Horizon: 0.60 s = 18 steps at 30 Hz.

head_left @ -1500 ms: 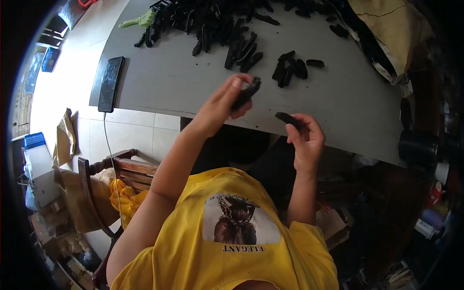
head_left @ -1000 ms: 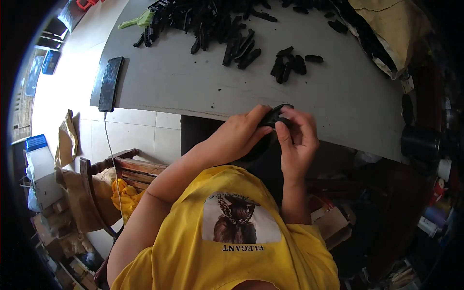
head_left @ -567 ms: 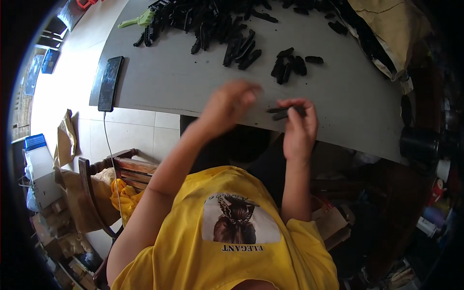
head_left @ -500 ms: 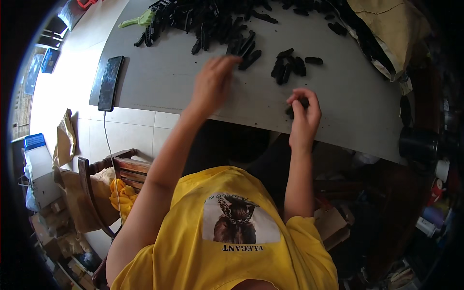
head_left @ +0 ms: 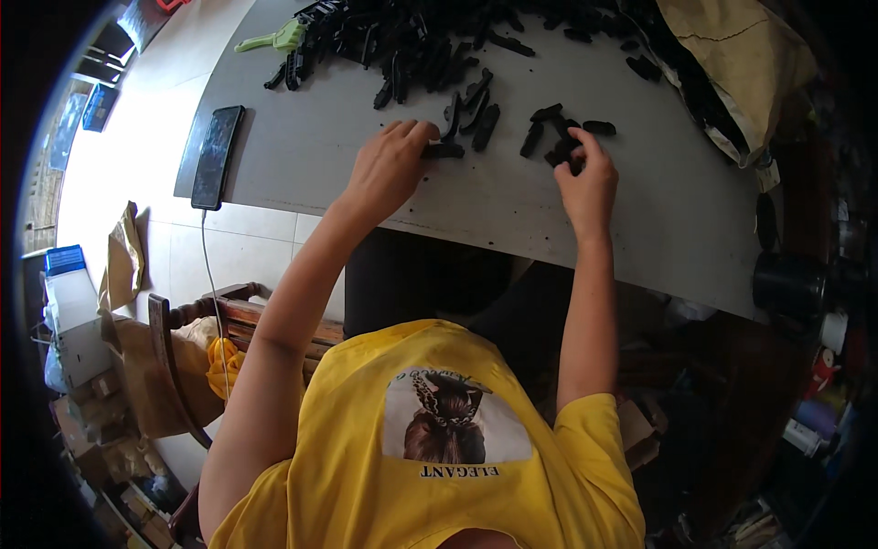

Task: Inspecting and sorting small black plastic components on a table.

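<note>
Hands lie out on the grey desk (head_left: 512, 197). The left hand (head_left: 389, 169) has its fingers bent down on a small black piece (head_left: 444, 150), pinching it. The right hand (head_left: 585, 178) pinches a piece in the small pile (head_left: 560, 137). These pieces look hard, light and thin, easy to grip by the middle. Farther off sits the big black heap (head_left: 412, 37).

Single head-worn fisheye, steeply down over grey table (head_left: 512, 197), close.

Dark-screened phone (head_left: 217, 156) flat at table's nine-o'clock edge; blue-topped white box (head_left: 69, 311) on floor, eight o'clock.
</note>
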Each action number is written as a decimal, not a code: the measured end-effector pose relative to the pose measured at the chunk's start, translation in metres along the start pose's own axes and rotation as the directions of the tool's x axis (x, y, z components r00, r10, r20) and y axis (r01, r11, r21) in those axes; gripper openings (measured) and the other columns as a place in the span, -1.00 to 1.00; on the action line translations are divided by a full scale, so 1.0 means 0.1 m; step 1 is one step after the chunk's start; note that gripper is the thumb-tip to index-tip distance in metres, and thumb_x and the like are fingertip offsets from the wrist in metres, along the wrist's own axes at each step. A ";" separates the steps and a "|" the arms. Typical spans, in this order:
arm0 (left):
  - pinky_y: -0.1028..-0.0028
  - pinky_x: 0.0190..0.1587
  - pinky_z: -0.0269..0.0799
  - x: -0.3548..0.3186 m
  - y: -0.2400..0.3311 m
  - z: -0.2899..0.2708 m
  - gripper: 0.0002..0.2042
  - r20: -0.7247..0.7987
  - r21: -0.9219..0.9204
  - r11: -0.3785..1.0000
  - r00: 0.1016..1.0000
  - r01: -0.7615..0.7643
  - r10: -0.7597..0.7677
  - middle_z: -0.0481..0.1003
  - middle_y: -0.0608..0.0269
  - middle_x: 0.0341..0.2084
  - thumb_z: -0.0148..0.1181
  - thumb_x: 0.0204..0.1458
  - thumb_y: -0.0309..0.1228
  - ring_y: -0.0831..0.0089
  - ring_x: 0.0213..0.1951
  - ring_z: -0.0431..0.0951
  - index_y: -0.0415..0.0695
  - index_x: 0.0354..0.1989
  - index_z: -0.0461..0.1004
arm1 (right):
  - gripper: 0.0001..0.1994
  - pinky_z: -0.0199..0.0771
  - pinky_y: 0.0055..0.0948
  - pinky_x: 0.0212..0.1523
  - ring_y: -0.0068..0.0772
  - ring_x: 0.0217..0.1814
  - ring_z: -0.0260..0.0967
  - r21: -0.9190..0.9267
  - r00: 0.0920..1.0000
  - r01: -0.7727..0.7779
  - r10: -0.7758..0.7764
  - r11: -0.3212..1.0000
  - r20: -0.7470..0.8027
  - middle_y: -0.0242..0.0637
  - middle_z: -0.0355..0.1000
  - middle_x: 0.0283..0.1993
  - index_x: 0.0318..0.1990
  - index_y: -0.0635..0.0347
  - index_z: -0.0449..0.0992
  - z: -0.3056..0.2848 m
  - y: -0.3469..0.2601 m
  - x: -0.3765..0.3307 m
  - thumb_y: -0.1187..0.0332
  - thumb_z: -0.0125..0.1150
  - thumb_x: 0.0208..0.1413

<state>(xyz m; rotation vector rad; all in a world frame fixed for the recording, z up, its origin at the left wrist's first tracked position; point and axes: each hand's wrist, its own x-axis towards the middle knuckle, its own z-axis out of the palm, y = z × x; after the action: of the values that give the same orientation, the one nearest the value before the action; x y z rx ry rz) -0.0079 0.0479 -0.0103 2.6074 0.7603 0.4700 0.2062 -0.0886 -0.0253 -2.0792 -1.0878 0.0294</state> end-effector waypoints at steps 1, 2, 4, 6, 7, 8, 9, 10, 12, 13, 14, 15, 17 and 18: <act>0.34 -0.19 0.36 -0.04 0.05 -0.02 -0.74 0.024 -0.185 0.977 0.995 0.102 -0.099 0.40 0.14 -0.36 0.18 -0.11 -0.52 0.22 -0.28 0.47 -0.18 -0.19 0.38 | -0.56 0.36 -0.45 -0.33 -0.39 -0.43 0.29 0.030 0.998 0.051 -0.050 0.998 -0.037 -0.31 0.30 -0.49 -0.03 0.17 0.43 -0.02 0.05 -0.02 0.61 0.11 -0.18; 0.34 -0.19 0.36 -0.08 0.06 -0.01 -0.74 0.024 -0.187 0.977 0.995 0.102 -0.099 0.40 0.14 -0.36 0.18 -0.11 -0.52 0.22 -0.28 0.47 -0.18 -0.19 0.38 | -0.56 0.36 -0.45 -0.33 -0.39 -0.43 0.29 0.029 0.998 0.052 -0.051 0.998 -0.037 -0.31 0.30 -0.49 -0.03 0.17 0.43 -0.03 0.07 -0.05 0.61 0.11 -0.18; 0.44 -0.29 0.40 -0.17 0.08 0.01 -0.72 0.085 -0.452 0.882 0.991 0.132 -0.104 0.42 0.10 -0.34 0.17 -0.01 -0.51 0.40 -0.32 0.51 -0.19 -0.11 0.32 | -0.65 0.29 -0.55 -0.44 -0.52 -0.51 0.23 0.180 0.998 0.001 0.011 0.984 -0.062 -0.39 0.28 -0.48 -0.10 0.23 0.43 -0.06 0.06 -0.13 0.60 0.08 -0.15; 0.44 -0.28 0.38 -0.21 0.23 0.01 -0.72 0.191 -0.554 0.788 0.962 0.269 -0.194 0.43 0.06 -0.33 0.14 0.03 -0.46 0.40 -0.32 0.50 -0.20 -0.09 0.31 | -0.70 0.24 -0.61 -0.49 -0.59 -0.54 0.19 0.457 0.981 -0.189 0.182 0.869 0.061 -0.41 0.28 -0.45 -0.14 0.23 0.42 -0.13 0.00 -0.26 0.59 0.06 -0.12; 0.43 -0.26 0.37 -0.23 0.31 0.04 -0.72 0.304 -0.627 0.667 0.915 0.403 -0.267 0.43 0.01 -0.33 0.12 0.08 -0.41 0.40 -0.32 0.49 -0.21 -0.07 0.29 | -0.75 0.18 -0.66 -0.54 -0.65 -0.58 0.15 0.665 0.926 -0.373 0.300 0.646 0.228 -0.44 0.29 -0.43 -0.18 0.24 0.40 -0.16 -0.05 -0.33 0.59 0.04 -0.09; 0.43 -0.26 0.37 -0.25 0.37 0.09 -0.72 0.304 -0.626 0.666 0.914 0.405 -0.269 0.43 0.01 -0.33 0.12 0.08 -0.41 0.40 -0.32 0.49 -0.21 -0.07 0.29 | -0.75 0.18 -0.66 -0.54 -0.65 -0.58 0.15 0.665 0.926 -0.375 0.300 0.646 0.230 -0.44 0.29 -0.43 -0.18 0.24 0.40 -0.16 -0.13 -0.41 0.59 0.04 -0.09; 0.40 -0.29 0.38 -0.26 0.45 0.17 -0.71 0.162 -0.640 0.722 0.965 0.261 -0.205 0.46 -0.04 -0.39 0.11 0.09 -0.37 0.23 -0.35 0.50 -0.23 -0.08 0.27 | -0.79 0.14 -0.69 -0.57 -0.68 -0.60 0.12 0.753 0.918 -0.396 0.242 0.526 0.314 -0.45 0.28 -0.42 -0.20 0.23 0.38 -0.15 -0.25 -0.49 0.58 0.03 -0.06; 0.36 -0.31 0.39 -0.27 0.50 0.23 -0.69 0.018 -0.630 0.768 0.991 0.116 -0.134 0.48 -0.09 -0.44 0.10 0.10 -0.32 0.07 -0.38 0.52 -0.24 -0.08 0.25 | -0.82 0.10 -0.71 -0.60 -0.72 -0.63 0.10 0.818 0.906 -0.424 0.170 0.389 0.388 -0.45 0.28 -0.42 -0.22 0.22 0.36 -0.12 -0.36 -0.57 0.56 0.03 -0.02; 0.32 -0.33 0.37 -0.27 0.58 0.28 -0.67 0.026 -0.677 0.733 0.997 0.071 -0.073 0.47 -0.12 -0.46 0.07 0.11 -0.31 -0.02 -0.37 0.50 -0.26 -0.07 0.23 | -0.80 0.13 -0.71 -0.60 -0.72 -0.61 0.12 0.798 0.879 -0.475 0.156 0.370 0.451 -0.47 0.28 -0.45 -0.17 0.23 0.35 -0.08 -0.53 -0.63 0.56 0.03 0.01; 0.35 -0.29 0.36 -0.26 0.62 0.26 -0.68 0.114 -0.683 0.715 0.989 0.148 -0.096 0.46 -0.08 -0.41 0.04 0.13 -0.32 0.08 -0.37 0.47 -0.26 -0.05 0.24 | -0.83 0.13 -0.72 -0.59 -0.73 -0.59 0.13 0.825 0.899 -0.438 0.176 0.357 0.401 -0.48 0.32 -0.45 -0.17 0.25 0.38 -0.03 -0.54 -0.66 0.51 0.08 0.05; 0.38 -0.26 0.35 -0.25 0.65 0.24 -0.69 0.202 -0.682 0.695 0.972 0.226 -0.118 0.45 -0.05 -0.37 0.01 0.15 -0.32 0.17 -0.37 0.44 -0.25 -0.02 0.24 | -0.83 0.13 -0.72 -0.59 -0.73 -0.59 0.13 0.825 0.899 -0.438 0.179 0.357 0.400 -0.48 0.32 -0.45 -0.17 0.25 0.38 -0.04 -0.53 -0.67 0.51 0.08 0.05; 0.37 -0.25 0.35 -0.24 0.66 0.22 -0.67 0.223 -0.667 0.706 0.968 0.238 -0.116 0.44 -0.08 -0.37 0.01 0.14 -0.35 0.13 -0.36 0.46 -0.26 0.01 0.22 | -0.83 0.13 -0.72 -0.59 -0.73 -0.59 0.14 0.828 0.903 -0.428 0.204 0.363 0.377 -0.47 0.34 -0.43 -0.17 0.26 0.39 -0.06 -0.52 -0.69 0.48 0.09 0.07; 0.37 -0.26 0.35 -0.26 0.67 0.24 -0.67 0.177 -0.669 0.724 0.982 0.168 -0.065 0.44 -0.08 -0.38 0.00 0.14 -0.37 0.12 -0.37 0.46 -0.27 0.02 0.21 | -0.84 0.12 -0.73 -0.57 -0.73 -0.58 0.15 0.830 0.926 -0.375 0.209 0.412 0.314 -0.46 0.37 -0.41 -0.18 0.27 0.44 -0.07 -0.50 -0.72 0.43 0.14 0.10; 0.37 -0.27 0.35 -0.28 0.68 0.25 -0.66 0.132 -0.668 0.738 0.991 0.098 -0.012 0.44 -0.08 -0.40 0.00 0.14 -0.38 0.11 -0.37 0.47 -0.29 0.03 0.20 | -0.84 0.12 -0.73 -0.57 -0.73 -0.58 0.15 0.830 0.926 -0.376 0.211 0.412 0.315 -0.46 0.37 -0.41 -0.18 0.27 0.44 -0.08 -0.50 -0.74 0.43 0.14 0.10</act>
<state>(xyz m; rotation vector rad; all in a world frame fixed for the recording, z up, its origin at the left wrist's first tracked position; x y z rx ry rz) 0.0097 -0.0273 -0.0073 1.8986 0.4942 0.4583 0.1272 -0.1294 -0.0103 -1.2410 -0.5318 0.8058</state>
